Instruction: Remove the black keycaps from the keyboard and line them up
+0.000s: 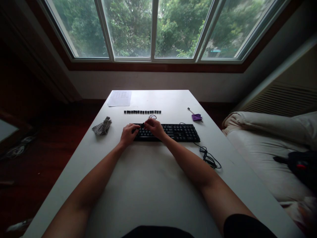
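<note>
Head view, hands at the centre of the frame on a white table (148,185). The black keyboard (178,131) lies crosswise at mid-frame, and both hands meet over its left end. The left hand (128,134) lies curled on the keyboard's left edge; whether it grips the case or merely rests on it cannot be told. The right hand (154,127) has thumb and fingertips pressed together on a small dark keycap (143,125), held just above the upper-left keys. Just above the hands are a thin wire loop (152,116) and a straight row of loose keycaps (142,112). A grey cloth (102,126) lies left of centre, a purple cloth (196,117) right of centre, a paper sheet (119,98) towards the upper left of the tabletop, and the coiled cable (209,158) below the keyboard's right end. As a judgement, the work goes best if the left hand presses the case flat so it cannot slide. The pinched cap should be kept level and square over its socket, moved straight up or down rather than rocked. The row should be left in its order.
</note>
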Demonstrator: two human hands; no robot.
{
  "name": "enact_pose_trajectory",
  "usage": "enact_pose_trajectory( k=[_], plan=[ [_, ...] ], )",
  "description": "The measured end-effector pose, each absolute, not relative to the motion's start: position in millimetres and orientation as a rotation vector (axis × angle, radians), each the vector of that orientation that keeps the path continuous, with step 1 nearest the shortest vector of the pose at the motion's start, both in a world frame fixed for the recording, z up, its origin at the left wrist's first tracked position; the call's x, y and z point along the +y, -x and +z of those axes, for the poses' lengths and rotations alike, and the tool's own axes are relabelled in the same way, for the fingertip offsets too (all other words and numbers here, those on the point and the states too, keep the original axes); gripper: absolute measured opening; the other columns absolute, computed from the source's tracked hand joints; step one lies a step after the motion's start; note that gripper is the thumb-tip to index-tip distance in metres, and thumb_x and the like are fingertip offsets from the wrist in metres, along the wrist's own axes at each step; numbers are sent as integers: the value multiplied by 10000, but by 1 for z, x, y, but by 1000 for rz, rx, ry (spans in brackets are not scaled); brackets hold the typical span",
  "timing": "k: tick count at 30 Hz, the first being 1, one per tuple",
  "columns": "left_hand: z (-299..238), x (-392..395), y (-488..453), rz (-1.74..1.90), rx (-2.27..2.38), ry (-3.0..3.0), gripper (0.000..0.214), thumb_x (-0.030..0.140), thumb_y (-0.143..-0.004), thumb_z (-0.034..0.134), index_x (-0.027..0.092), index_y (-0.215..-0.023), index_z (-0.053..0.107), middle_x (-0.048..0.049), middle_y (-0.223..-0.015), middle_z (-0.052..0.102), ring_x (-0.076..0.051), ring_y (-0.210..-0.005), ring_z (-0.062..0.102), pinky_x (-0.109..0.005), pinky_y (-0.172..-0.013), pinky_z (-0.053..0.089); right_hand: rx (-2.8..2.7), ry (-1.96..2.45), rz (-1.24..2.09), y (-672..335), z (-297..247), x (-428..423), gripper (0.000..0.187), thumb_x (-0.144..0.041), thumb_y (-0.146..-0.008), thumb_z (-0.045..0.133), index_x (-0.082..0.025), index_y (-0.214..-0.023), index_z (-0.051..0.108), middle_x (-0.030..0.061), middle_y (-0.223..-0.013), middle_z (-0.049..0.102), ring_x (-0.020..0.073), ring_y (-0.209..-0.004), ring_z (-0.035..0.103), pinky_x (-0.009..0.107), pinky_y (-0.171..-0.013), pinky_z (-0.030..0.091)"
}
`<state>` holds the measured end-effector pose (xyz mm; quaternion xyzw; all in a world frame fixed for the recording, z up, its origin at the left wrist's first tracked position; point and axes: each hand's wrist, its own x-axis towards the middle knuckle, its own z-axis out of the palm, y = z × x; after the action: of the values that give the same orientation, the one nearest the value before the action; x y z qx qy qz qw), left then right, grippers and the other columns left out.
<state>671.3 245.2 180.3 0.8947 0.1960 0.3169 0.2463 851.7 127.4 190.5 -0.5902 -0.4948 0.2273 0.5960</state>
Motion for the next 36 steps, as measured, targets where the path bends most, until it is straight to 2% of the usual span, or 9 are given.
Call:
enact_pose_trajectory(
  k=[10,18,23,26,31,36],
  plan=[
    [176,248,-667,795,538,-2606,236,363,-919,664,274,-1130,718,-51,-1121,720,-271,-1066,617,-468,-973,453,-1037,1366,573,-863,186,128,265,-467,-834,662,-207,-838,614,6,-635,664,179,-585,669,306,-592,551],
    [175,249,-665,832,522,-2618,186,289,-918,638,276,-1088,715,-46,-1099,726,-277,-1062,617,-475,-977,450,-926,1342,536,-875,189,127,239,-445,-810,647,-217,-821,575,-25,-605,625,159,-521,630,275,-521,502],
    [175,252,-661,854,553,-2619,272,232,-888,641,274,-1151,693,-45,-1128,723,-287,-1098,603,-489,-1000,453,-915,1360,527,-877,188,125,228,-439,-806,630,-221,-804,562,-31,-597,616,154,-530,623,266,-516,485],
    [176,252,-661,863,575,-2622,305,249,-882,650,276,-1185,684,-51,-1141,716,-295,-1113,591,-495,-1007,456,-941,1382,521,-874,186,126,218,-431,-813,619,-218,-806,573,-30,-580,609,153,-522,614,270,-525,483],
    [176,251,-661,861,607,-2642,213,296,-896,655,275,-1102,706,-60,-1124,706,-298,-1104,584,-492,-996,458,-944,1373,535,-871,186,125,210,-419,-812,625,-214,-800,583,-18,-578,616,159,-515,614,282,-532,489],
    [176,253,-659,880,642,-2654,237,323,-887,670,273,-1117,698,-67,-1112,693,-300,-1090,579,-493,-991,459,-932,1385,533,-870,189,123,219,-432,-805,624,-221,-785,573,-19,-580,607,164,-522,616,293,-533,500]
  ],
)
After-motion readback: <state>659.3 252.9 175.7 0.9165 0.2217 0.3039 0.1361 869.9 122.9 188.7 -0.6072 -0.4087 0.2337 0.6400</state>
